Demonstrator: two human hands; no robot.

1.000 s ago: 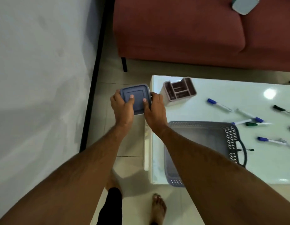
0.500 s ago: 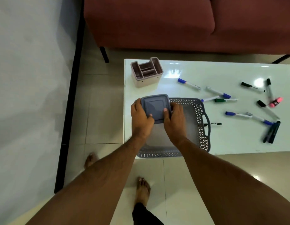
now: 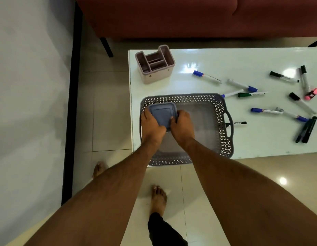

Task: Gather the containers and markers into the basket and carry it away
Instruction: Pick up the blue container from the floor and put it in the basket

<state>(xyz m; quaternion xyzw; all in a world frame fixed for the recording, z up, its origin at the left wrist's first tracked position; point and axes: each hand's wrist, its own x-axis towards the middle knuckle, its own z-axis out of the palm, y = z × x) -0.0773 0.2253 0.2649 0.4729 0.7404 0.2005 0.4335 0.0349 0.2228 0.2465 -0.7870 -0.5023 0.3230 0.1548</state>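
A grey perforated basket (image 3: 222,121) sits at the near left corner of the white table (image 3: 260,150). Both hands hold a square grey-blue lidded container (image 3: 162,113) down inside the basket's far left corner: my left hand (image 3: 151,126) grips its left side, my right hand (image 3: 181,124) its right side. A pink compartment organiser (image 3: 155,64) stands at the table's far left corner. Several markers lie scattered right of the basket, among them a blue-capped one (image 3: 206,76), a green one (image 3: 250,94) and a black pen (image 3: 238,123) by the basket handle.
A red sofa (image 3: 172,16) runs along the far side of the table. A white wall with a black skirting strip (image 3: 71,103) is on the left. My bare feet (image 3: 158,199) stand on the tiled floor in front of the table.
Both hands have carried the container from off the table's left edge into the basket and lowered it to the far left corner. The view has shifted right.
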